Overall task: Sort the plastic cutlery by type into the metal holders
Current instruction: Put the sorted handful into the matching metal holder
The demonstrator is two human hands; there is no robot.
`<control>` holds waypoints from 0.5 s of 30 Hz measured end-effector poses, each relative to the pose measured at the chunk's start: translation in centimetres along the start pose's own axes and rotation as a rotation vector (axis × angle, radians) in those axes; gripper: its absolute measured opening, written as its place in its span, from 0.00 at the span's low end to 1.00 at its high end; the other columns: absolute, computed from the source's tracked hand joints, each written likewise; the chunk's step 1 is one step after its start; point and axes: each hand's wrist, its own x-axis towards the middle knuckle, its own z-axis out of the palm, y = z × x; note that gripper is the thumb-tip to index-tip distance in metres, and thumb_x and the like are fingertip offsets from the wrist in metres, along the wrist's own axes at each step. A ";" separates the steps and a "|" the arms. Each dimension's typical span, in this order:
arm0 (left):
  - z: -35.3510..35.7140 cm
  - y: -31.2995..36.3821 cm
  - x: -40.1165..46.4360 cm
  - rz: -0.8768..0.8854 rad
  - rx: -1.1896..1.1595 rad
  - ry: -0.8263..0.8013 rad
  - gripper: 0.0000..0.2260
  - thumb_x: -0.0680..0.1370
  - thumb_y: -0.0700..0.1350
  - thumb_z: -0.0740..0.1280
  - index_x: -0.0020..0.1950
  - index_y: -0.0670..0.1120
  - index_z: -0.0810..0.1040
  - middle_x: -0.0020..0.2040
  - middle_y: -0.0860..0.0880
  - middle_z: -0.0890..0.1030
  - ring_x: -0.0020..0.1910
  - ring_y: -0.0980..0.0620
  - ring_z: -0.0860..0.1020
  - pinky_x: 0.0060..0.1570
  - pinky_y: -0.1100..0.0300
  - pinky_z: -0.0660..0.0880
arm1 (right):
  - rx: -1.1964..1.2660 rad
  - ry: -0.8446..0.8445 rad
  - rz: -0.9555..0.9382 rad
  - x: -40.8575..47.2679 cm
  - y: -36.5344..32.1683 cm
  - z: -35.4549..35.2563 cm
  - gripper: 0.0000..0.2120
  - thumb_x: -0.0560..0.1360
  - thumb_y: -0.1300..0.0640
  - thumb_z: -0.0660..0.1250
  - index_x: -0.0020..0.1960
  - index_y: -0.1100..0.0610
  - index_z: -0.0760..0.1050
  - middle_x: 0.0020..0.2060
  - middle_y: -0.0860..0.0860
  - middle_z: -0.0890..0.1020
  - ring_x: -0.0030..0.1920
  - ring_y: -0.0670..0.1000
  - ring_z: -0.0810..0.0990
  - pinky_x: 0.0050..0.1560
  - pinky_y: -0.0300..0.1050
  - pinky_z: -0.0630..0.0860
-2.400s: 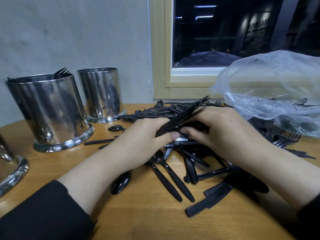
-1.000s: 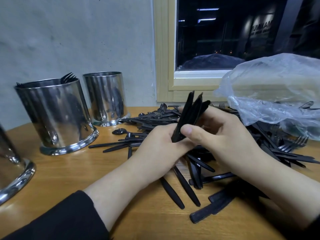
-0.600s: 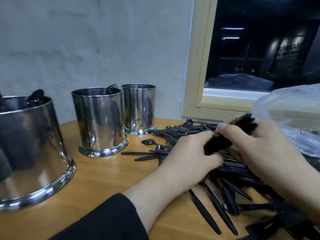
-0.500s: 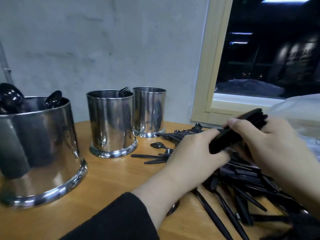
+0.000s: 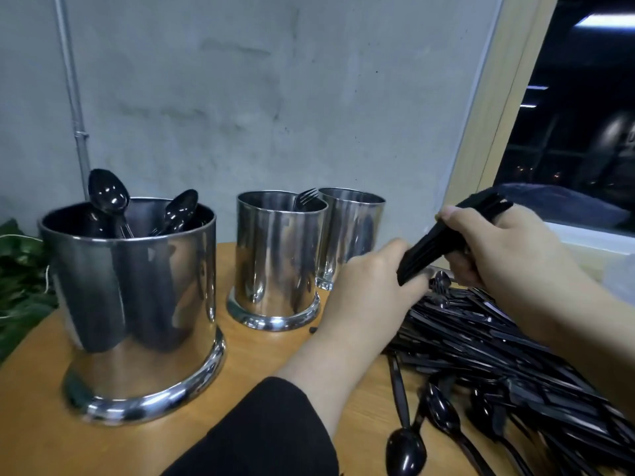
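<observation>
Both hands hold one bundle of black plastic cutlery (image 5: 443,238) above the table. My left hand (image 5: 371,290) grips its lower end and my right hand (image 5: 505,249) wraps its upper end. Which type the bundle is I cannot tell. Three metal holders stand to the left: a near one with spoons (image 5: 137,304), a middle one with a fork showing (image 5: 278,255), and a far one (image 5: 354,231) just behind my left hand. A pile of loose black cutlery (image 5: 498,365) lies on the wooden table under my right forearm.
A grey wall runs behind the holders, with a thin pipe (image 5: 74,97) at the left. Green leaves (image 5: 17,276) lie past the table's left edge. A wooden window frame (image 5: 494,108) rises at the right, with clear plastic (image 5: 622,280) at the right edge.
The view has swung left and closer to the holders. Both hands have carried the bundle left toward the far holder, its tip tilted up to the right.
</observation>
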 end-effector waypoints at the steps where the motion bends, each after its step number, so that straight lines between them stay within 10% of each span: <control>1: -0.3 -0.3 0.1 -0.003 -0.006 0.035 0.10 0.77 0.55 0.73 0.53 0.53 0.77 0.41 0.55 0.78 0.42 0.52 0.77 0.42 0.55 0.76 | 0.042 -0.012 0.004 0.7 -0.2 0.2 0.20 0.82 0.52 0.61 0.33 0.58 0.70 0.22 0.52 0.68 0.23 0.50 0.63 0.23 0.36 0.61; 6: -1.5 -1.5 0.5 -0.026 0.060 0.200 0.32 0.77 0.62 0.68 0.79 0.57 0.62 0.75 0.59 0.66 0.74 0.60 0.62 0.71 0.63 0.57 | 0.190 0.108 -0.064 6.7 -1.3 0.2 0.09 0.81 0.58 0.62 0.44 0.61 0.72 0.25 0.52 0.67 0.26 0.50 0.64 0.27 0.44 0.61; 15: -1.0 -3.9 0.8 0.034 0.162 0.235 0.17 0.84 0.48 0.62 0.72 0.49 0.73 0.68 0.55 0.75 0.68 0.57 0.71 0.67 0.60 0.67 | -0.025 0.197 -0.001 18.7 0.3 4.0 0.06 0.76 0.56 0.58 0.41 0.55 0.64 0.37 0.57 0.68 0.36 0.55 0.63 0.35 0.51 0.60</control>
